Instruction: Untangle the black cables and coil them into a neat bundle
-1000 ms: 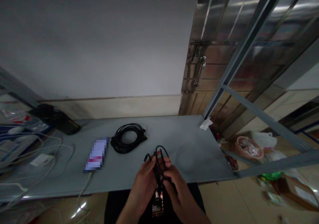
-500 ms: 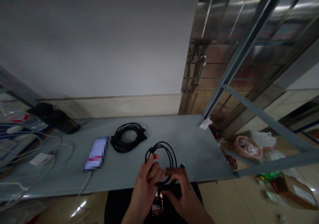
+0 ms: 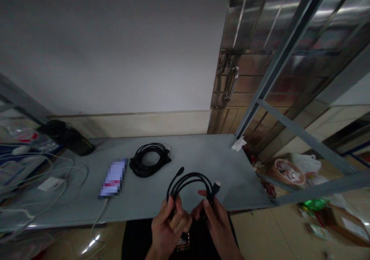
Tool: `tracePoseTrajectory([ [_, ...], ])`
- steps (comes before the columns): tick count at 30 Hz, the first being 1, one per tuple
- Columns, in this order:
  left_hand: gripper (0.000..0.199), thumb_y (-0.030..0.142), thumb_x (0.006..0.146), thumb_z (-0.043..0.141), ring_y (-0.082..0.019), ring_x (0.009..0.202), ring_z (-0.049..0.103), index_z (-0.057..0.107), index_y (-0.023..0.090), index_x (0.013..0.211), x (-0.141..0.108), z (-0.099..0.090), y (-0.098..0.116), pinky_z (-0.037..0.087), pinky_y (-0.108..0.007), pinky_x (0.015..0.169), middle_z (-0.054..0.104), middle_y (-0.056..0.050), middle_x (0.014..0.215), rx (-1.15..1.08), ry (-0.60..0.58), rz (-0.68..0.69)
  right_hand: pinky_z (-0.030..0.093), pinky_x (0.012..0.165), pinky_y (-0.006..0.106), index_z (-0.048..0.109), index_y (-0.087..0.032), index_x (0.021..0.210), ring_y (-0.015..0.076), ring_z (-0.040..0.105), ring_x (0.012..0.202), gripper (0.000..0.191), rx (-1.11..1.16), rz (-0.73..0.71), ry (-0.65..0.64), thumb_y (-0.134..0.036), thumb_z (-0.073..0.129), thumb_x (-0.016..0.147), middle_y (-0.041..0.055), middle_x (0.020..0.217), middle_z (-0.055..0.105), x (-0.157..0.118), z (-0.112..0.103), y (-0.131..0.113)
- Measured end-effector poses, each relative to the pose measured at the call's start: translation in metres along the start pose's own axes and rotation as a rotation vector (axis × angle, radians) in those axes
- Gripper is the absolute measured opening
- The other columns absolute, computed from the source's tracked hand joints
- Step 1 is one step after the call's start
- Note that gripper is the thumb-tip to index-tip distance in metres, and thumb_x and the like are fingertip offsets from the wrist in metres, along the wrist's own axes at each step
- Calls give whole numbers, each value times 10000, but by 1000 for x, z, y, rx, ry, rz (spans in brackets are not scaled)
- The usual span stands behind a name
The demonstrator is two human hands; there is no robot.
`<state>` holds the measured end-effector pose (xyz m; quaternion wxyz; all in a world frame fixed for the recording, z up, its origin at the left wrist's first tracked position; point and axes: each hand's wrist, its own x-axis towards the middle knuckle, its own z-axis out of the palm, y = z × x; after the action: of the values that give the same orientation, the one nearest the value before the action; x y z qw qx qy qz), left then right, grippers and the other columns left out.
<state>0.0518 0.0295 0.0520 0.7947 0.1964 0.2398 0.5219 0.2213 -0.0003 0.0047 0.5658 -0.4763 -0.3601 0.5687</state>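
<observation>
Arching over the table [image 3: 225, 167], a looped black cable [image 3: 194, 174] was grasped by fingers [image 3: 210, 210] of the left hand [image 3: 168, 225] and right hand [image 3: 218, 225].

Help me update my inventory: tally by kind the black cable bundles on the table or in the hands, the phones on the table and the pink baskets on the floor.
Black cable bundles: 2, one on the table, one in the hands
Phones: 1
Pink baskets: 1
Total: 4
</observation>
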Motion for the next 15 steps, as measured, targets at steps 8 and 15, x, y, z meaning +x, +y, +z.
tracePoseTrajectory([
  [8,428,641,1006,805,-142,479,485,728,222,1040,32,-25,47,423,-288,558,509,77,560,853,263,250,626,624,344,672,-226,1049,104,461,520,599,80,15,-109,-819,743,1000,-109,677,401,58,29,-21],
  [15,299,538,966,714,-307,978,725,713,241,929,104,-79,144,587,-454,963,774,-83,1002,1600,447,707,588,489,305,552,-269,1042,97,338,542,594,79,0,-214,-800,792,921,-121,688,379,170,99,-28],
])
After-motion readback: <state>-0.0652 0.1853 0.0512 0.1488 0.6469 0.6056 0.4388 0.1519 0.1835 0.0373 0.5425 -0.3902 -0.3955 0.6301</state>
